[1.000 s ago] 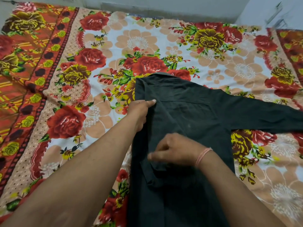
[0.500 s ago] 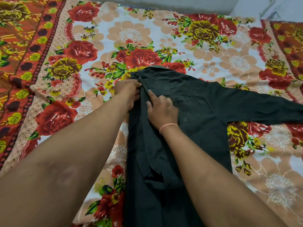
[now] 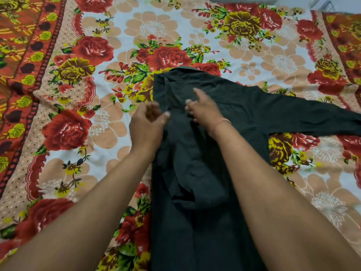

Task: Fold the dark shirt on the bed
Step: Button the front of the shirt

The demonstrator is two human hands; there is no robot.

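The dark shirt [image 3: 240, 114] lies on the bed with its collar at the far end. Its left side and sleeve are folded inward over the body, the cuff bunched near the middle. The other sleeve [image 3: 316, 118] stretches flat to the right. My left hand [image 3: 146, 126] is blurred at the shirt's folded left edge, fingers apart and slightly curled, with no cloth seen in its grip. My right hand [image 3: 204, 109] rests on the shirt below the collar, fingers spread, with a thin pink band on the wrist.
A floral bedsheet [image 3: 93, 106] with red roses covers the bed, with an orange patterned border [image 3: 21, 61] along the left and another at the far right. A pale wall runs along the far edge.
My left hand has come off the folded shoulder edge and moved slightly toward me, its fingers opening. My right hand has slid right and up across the chest area.
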